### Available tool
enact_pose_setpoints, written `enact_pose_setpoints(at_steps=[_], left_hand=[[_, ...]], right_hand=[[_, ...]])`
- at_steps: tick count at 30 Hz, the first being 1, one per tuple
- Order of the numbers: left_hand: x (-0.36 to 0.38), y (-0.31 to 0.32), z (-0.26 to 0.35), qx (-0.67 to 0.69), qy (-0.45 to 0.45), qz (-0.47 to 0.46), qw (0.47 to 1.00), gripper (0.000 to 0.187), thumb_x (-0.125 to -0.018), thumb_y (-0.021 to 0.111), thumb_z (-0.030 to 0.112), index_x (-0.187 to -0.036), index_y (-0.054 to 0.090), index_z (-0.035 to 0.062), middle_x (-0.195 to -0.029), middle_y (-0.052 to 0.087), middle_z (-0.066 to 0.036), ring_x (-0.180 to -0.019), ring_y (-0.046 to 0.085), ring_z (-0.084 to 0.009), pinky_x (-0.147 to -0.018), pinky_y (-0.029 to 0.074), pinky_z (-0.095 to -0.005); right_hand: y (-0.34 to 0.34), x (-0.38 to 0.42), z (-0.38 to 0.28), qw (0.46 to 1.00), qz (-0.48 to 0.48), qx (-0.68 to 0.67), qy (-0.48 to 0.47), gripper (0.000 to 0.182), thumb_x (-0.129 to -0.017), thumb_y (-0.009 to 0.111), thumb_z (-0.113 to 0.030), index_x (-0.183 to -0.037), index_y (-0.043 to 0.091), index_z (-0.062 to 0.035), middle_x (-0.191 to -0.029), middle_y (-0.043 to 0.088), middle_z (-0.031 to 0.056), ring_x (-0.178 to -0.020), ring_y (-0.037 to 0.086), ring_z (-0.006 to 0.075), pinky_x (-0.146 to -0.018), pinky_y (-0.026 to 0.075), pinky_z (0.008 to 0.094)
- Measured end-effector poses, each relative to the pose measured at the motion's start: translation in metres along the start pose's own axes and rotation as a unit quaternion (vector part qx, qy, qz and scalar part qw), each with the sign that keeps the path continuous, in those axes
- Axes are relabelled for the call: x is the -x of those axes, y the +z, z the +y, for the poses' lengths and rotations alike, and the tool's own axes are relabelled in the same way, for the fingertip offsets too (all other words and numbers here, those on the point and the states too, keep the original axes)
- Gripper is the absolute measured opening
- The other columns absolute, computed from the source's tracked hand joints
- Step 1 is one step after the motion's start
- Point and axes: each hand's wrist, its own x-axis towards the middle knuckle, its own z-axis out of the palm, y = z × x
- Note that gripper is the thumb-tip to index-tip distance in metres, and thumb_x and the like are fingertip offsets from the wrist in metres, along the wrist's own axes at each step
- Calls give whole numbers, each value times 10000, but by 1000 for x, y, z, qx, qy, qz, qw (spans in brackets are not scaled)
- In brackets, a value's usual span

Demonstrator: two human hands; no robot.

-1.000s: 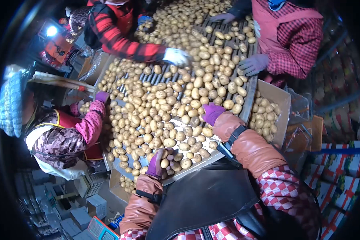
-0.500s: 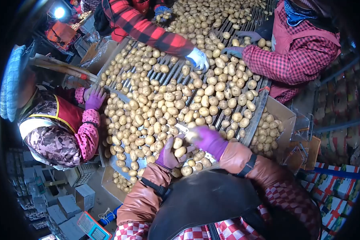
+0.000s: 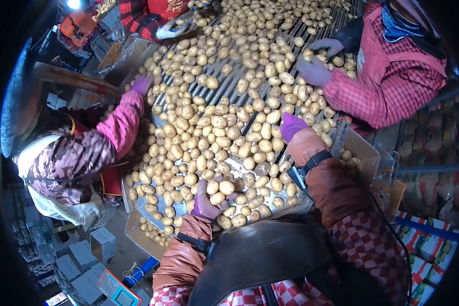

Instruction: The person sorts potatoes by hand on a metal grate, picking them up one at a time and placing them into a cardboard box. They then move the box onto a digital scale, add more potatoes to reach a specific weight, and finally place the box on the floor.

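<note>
My left hand [image 3: 206, 205], in a purple glove, is cupped around a few potatoes [image 3: 218, 198] at the near edge of the sorting table. Farther out on the right, my right hand [image 3: 292, 127], also gloved in purple, reaches down among the loose potatoes [image 3: 265, 131]. Its fingers are hidden from me, so whether they grip one does not show. Pale tan potatoes lie thickly all round both hands. Between the hands, a patch of smooth metal tabletop [image 3: 236, 166] shows.
Dark slats [image 3: 233, 84] show farther back. One co-worker's gloved hand [image 3: 142, 84] is at the left edge, another's gloved hands [image 3: 314, 70] are at the right, and a white-gloved hand [image 3: 173, 29] is at the back. A cardboard box [image 3: 364, 153] of potatoes stands right.
My right hand has moved from beside my left hand outward to the right. My left hand stays near the table edge with potatoes. The white-gloved co-worker's hand has drawn back; the left co-worker reaches farther.
</note>
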Motion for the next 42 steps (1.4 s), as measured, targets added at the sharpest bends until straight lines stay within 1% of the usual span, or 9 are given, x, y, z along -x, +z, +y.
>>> enact_pose_setpoints(at_steps=[8,14,21,23,27,32,37,39,42], left_hand=[[-23,28,5,-31,0,-6,1000,719,-951,177,665,-1231,501,88,-1343,512,-211,-1139,523,-524,-580,541,-407],[-38,60,-13,-200,-12,48,978,481,-992,333,449,-1372,467,186,-1283,589,-88,-1068,623,-290,-724,528,-374],[-25,17,0,-77,-22,-10,997,538,-985,357,469,-1365,460,103,-1303,554,-165,-1156,560,-360,-899,473,-571],[-16,4,11,20,-67,-82,994,560,-994,325,477,-1441,392,146,-1391,485,-186,-1246,493,-436,-881,497,-579],[4,-5,13,141,-17,-208,968,597,-989,222,514,-1473,356,192,-1441,416,-227,-1294,399,-518,-926,434,-653],[61,-43,13,142,130,-215,958,590,-979,230,489,-1457,378,177,-1401,443,-254,-1207,462,-536,-848,461,-651],[190,-113,36,168,396,50,901,605,-931,398,545,-1310,491,82,-1249,525,-213,-1115,523,-452,-632,573,-400],[233,-140,52,172,428,142,876,590,-950,404,560,-1317,483,104,-1227,559,-172,-1121,545,-388,-724,569,-492],[239,-234,84,-156,461,437,757,526,-923,576,383,-1320,473,52,-1189,581,-105,-1021,587,-244,-816,522,-372]], right_hand=[[-14,16,-23,988,79,-115,67,395,-778,695,-353,-1107,630,-143,-1035,678,142,-964,652,333,-833,522,416],[14,109,-115,946,79,-169,-265,446,-869,617,-339,-1243,571,-101,-1018,663,175,-915,649,338,-788,524,437],[-4,119,-154,948,-168,-169,-209,702,-891,623,-366,-1458,326,-79,-1021,649,230,-848,669,346,-717,532,439],[68,70,-129,840,-231,-435,-227,538,-937,567,-335,-1378,440,-54,-1047,658,223,-864,662,316,-795,528,395],[4,-2,-114,972,76,-160,-157,454,-855,647,-309,-1238,590,-72,-1135,640,189,-1057,621,328,-910,498,392],[42,-34,-113,975,0,186,-120,582,-705,711,-424,-1179,604,-105,-1181,593,194,-1112,569,367,-935,475,463],[44,-47,-120,974,-28,204,-90,580,-683,722,-424,-1157,603,-111,-1161,591,192,-1094,570,368,-926,475,466],[44,-47,-120,976,-26,201,-85,577,-680,725,-421,-1150,602,-110,-1153,592,191,-1086,573,368,-921,477,465],[42,-43,-117,978,-18,193,-80,572,-675,729,-416,-1141,601,-109,-1141,594,190,-1073,577,366,-915,478,464]])
